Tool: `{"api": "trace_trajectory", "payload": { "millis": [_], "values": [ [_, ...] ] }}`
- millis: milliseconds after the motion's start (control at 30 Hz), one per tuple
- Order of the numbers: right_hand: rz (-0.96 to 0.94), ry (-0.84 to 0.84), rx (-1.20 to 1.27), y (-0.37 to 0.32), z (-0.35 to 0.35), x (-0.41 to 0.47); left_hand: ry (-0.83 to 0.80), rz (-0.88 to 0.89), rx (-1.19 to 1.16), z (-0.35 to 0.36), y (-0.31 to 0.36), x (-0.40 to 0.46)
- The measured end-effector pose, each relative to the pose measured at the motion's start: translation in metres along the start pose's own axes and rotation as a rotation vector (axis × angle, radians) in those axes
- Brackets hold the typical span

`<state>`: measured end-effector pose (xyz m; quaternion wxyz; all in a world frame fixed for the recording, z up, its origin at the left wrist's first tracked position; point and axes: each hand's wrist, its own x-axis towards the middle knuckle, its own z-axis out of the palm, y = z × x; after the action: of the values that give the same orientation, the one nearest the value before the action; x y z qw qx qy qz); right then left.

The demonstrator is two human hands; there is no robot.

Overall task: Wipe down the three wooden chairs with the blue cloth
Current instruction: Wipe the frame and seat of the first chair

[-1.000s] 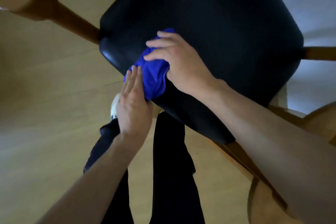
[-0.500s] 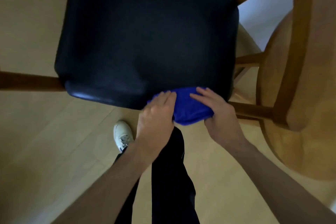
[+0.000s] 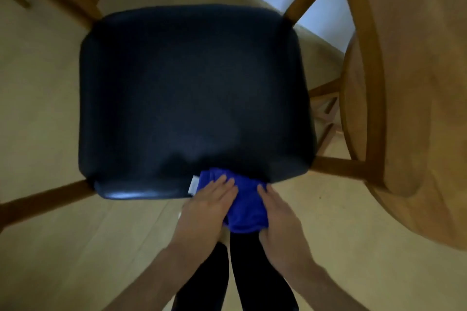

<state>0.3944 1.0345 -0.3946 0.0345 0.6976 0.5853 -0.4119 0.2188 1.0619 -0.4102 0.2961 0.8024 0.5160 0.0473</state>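
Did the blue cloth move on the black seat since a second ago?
Yes. The blue cloth was up on the black seat near a corner; now it sits at the seat's near edge and hangs off it, between both hands.

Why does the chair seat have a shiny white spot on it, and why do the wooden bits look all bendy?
Head view: the shiny streak sits on the black seat front edge, left of the blue cloth, where light glares off the smooth cover; the rest of the seat is dim. Head view: the wide-angle lens curves the wooden frame at the right edge, and the picture is slightly soft all over.
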Motion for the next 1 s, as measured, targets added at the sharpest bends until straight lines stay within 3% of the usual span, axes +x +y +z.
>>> {"api": "trace_trajectory", "payload": {
  "millis": [100, 167, 300, 400, 533, 633, 700, 800, 867, 1000],
  "values": [
    [-0.064, -0.042, 0.030, -0.016, -0.029, 0.017, -0.100, -0.099, -0.042, -0.020, -0.004, -0.001],
    [-0.143, 0.020, 0.066, -0.033, -0.057, 0.049, -0.002, -0.138, -0.062, -0.042, -0.010, 0.027],
    [-0.240, 0.306, 0.089, -0.065, -0.117, 0.138, 0.236, -0.180, 0.006, -0.090, -0.027, 0.130],
    [-0.243, 0.412, 0.024, -0.072, -0.152, 0.207, 0.261, -0.221, 0.030, -0.107, -0.035, 0.208],
    [-0.111, 0.359, -0.041, -0.047, -0.156, 0.242, 0.169, -0.213, -0.004, -0.088, -0.021, 0.249],
    [-0.008, 0.335, -0.035, -0.023, -0.132, 0.196, 0.091, -0.070, 0.050, -0.069, 0.000, 0.213],
    [0.053, 0.238, 0.026, -0.015, -0.123, 0.158, -0.084, 0.049, 0.054, -0.070, 0.007, 0.182],
    [0.125, 0.132, 0.166, -0.022, -0.127, 0.136, -0.314, 0.025, -0.008, -0.082, -0.004, 0.171],
    [0.113, 0.212, 0.220, -0.040, -0.144, 0.150, -0.243, -0.025, -0.074, -0.095, -0.016, 0.192],
    [-0.002, 0.394, 0.211, -0.063, -0.182, 0.233, 0.091, -0.056, -0.034, -0.126, -0.038, 0.273]
  ]
}}
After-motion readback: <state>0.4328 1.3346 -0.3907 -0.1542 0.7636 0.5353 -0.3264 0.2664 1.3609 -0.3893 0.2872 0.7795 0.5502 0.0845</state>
